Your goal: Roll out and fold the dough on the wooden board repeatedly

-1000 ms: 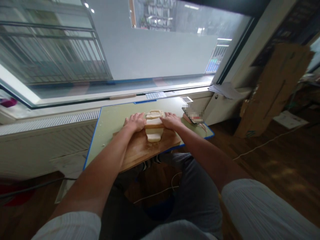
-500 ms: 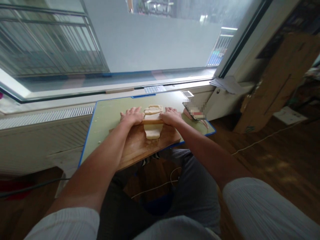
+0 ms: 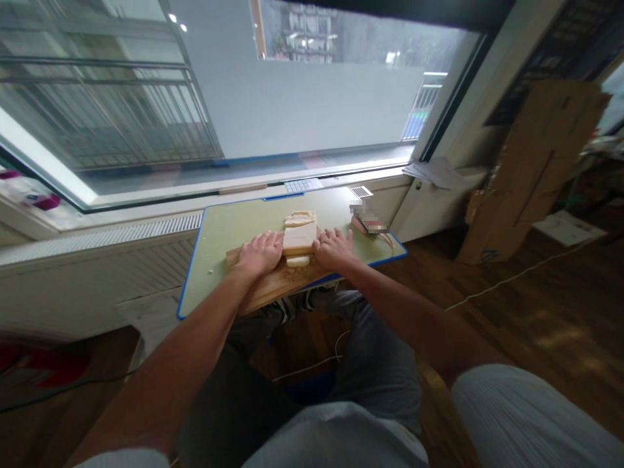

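A wooden rolling pin (image 3: 298,251) lies across a pale sheet of dough (image 3: 299,237). My left hand (image 3: 263,251) is closed over the pin's left end, and my right hand (image 3: 335,248) over its right end. Fingers of both hands reach forward over the pin, whose ends they cover. The dough's far end is bunched into a thicker fold, while a short strip of it shows on the near side of the pin. Beneath is a wooden board (image 3: 266,289), set askew on a light green table (image 3: 224,227) with a blue edge.
On the table's right side lies a partly pixelated, phone-like object (image 3: 370,224). A radiator (image 3: 160,244) and a large window stand behind the table. To the right, a tall cardboard piece (image 3: 526,175) leans near papers (image 3: 433,172). A white cable (image 3: 487,296) crosses the wooden floor.
Both hands have drawn the rolling pin toward me, nearer the dough's close end. More flattened dough now shows beyond the pin, less before it. The camera view has shifted slightly.
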`<action>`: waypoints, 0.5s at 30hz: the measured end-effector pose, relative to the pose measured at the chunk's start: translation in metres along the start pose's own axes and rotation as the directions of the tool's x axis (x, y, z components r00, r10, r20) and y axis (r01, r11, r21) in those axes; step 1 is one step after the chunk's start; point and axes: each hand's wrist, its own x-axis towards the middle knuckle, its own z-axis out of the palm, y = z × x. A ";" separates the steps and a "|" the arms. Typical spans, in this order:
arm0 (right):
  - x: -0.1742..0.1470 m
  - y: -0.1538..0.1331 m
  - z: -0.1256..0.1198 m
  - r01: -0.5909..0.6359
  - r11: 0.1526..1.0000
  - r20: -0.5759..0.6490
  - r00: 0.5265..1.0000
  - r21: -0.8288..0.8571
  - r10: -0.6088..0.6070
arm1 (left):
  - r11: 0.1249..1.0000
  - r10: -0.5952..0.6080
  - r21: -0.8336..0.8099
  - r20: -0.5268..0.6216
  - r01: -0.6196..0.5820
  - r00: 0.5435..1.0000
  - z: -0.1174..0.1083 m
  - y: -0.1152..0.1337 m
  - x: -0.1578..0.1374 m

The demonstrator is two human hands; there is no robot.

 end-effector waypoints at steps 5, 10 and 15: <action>0.026 0.008 0.001 0.091 0.996 0.079 0.993 0.006 -0.092 | 0.999 0.052 -0.012 0.050 -0.052 0.997 -0.001 -0.004 0.021; 0.060 0.014 0.006 -0.049 0.992 0.101 0.994 0.118 0.037 | 0.997 0.002 -0.082 0.028 0.000 1.000 0.003 -0.010 0.055; 0.079 0.015 0.007 -0.155 0.976 0.169 0.977 0.156 0.128 | 0.984 -0.085 -0.154 0.053 0.092 0.995 0.000 -0.009 0.079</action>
